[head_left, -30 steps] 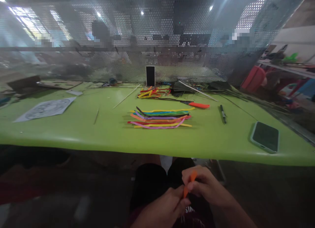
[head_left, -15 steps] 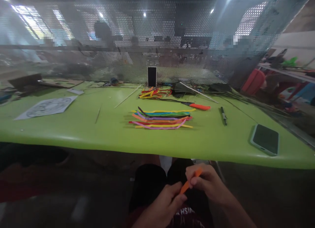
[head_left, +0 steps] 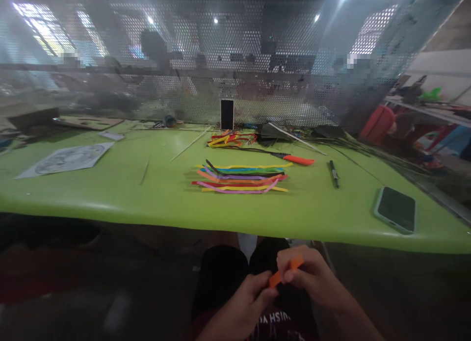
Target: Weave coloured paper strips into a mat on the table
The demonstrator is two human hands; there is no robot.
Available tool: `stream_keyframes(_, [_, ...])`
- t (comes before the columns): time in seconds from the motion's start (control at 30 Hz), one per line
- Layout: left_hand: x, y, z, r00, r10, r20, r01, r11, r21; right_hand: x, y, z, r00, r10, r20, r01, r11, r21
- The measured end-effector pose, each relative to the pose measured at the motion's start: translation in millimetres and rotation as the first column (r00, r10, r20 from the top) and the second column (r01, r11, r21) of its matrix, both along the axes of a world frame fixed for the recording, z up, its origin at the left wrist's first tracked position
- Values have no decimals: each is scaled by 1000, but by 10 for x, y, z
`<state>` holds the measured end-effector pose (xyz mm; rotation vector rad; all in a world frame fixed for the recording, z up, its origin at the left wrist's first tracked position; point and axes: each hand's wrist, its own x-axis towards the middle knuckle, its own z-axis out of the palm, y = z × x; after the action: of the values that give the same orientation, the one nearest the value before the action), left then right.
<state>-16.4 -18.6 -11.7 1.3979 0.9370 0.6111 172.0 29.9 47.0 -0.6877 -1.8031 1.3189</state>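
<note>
Below the table's front edge, over my lap, both hands pinch one orange strip (head_left: 275, 279). My left hand (head_left: 251, 301) has the strip's lower left end between thumb and fingers. Closer to its upper right end, my right hand (head_left: 307, 272) grips it, and a short piece sticks out past those fingers. Part of the strip is hidden by my fingers. On the table in front of me lies a row of coloured strips (head_left: 243, 177), in yellow, blue, green, black, purple, orange, red and pink.
Behind the row are a tangled strip pile (head_left: 231, 138), an orange-handled knife (head_left: 300, 160) and an upright phone (head_left: 227, 115). A pen (head_left: 334, 174) and another phone (head_left: 396, 209) lie to the right. A printed sheet (head_left: 68, 159) lies left. A perforated screen (head_left: 206, 86) stands behind.
My hands stay at nearly the same place. The orange strip has turned slightly, showing a broader face near my right fingers. The things on the table have not moved.
</note>
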Motion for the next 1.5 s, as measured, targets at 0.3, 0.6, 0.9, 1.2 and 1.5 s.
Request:
stream_keyframes(0.3, [5, -32, -32, 999, 10, -47, -7, 998, 57, 15, -4, 22, 1000, 14, 10, -14, 999, 30])
stream_keyframes(0.6, [-38, -156, -143, 990, 128, -60, -129, 992, -9, 80, 8, 48, 999, -33, -26, 34, 999, 38])
stream_keyframes(0.9, [0, -201, -251, 976, 187, -109, -194, 979, -64, 79, -39, 21, 994, -81, -73, 81, 997, -14])
stream_keyframes(1.2, [29, -159, -226, 966, 199, -164, -193, 980, 50, 116, -70, -80, 993, -79, -89, 74, 996, -58])
stream_keyframes(1.5, [17, -122, -238, 967, 152, -206, -123, 982, 144, 93, -22, -87, 995, -61, -81, 56, 997, -61])
